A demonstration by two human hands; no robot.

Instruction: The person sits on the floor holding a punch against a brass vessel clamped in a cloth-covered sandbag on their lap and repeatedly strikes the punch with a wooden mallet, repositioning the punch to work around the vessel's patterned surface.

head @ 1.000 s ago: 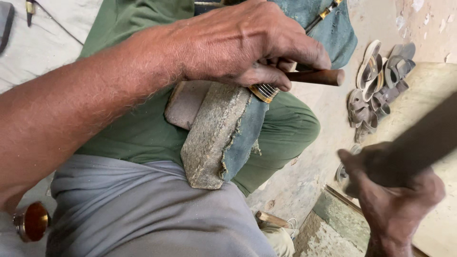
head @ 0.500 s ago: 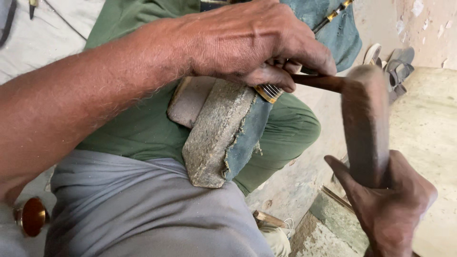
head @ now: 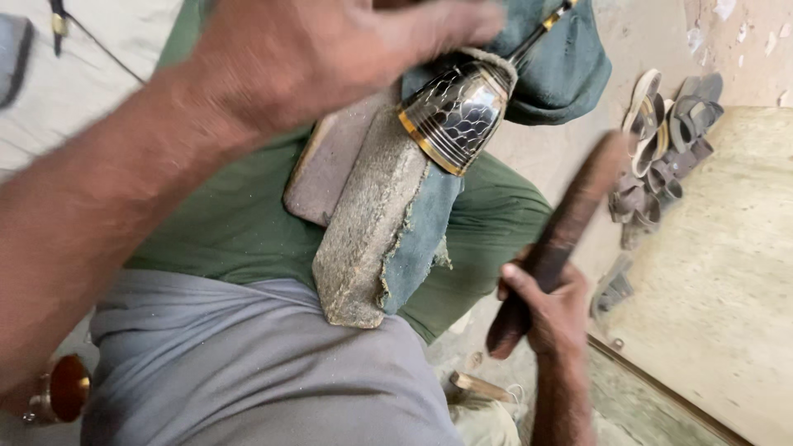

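The right hand (head: 552, 310) wraps its fingers tight round a dark wooden mallet (head: 562, 235) tilted up; the left hand (head: 330, 58), blurred, fingers loosely spread, hovers just above the patterned metal cup (head: 456, 116) cushioned on a padded block (head: 363, 239).

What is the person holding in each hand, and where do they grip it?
The right hand grips a dark wooden stick near its lower end. The left hand hovers blurred over the engraved metal piece; whether it holds anything cannot be told.

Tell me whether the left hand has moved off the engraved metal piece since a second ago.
Yes. The left hand has lifted up and away, uncovering the engraved metal piece on the padded block.
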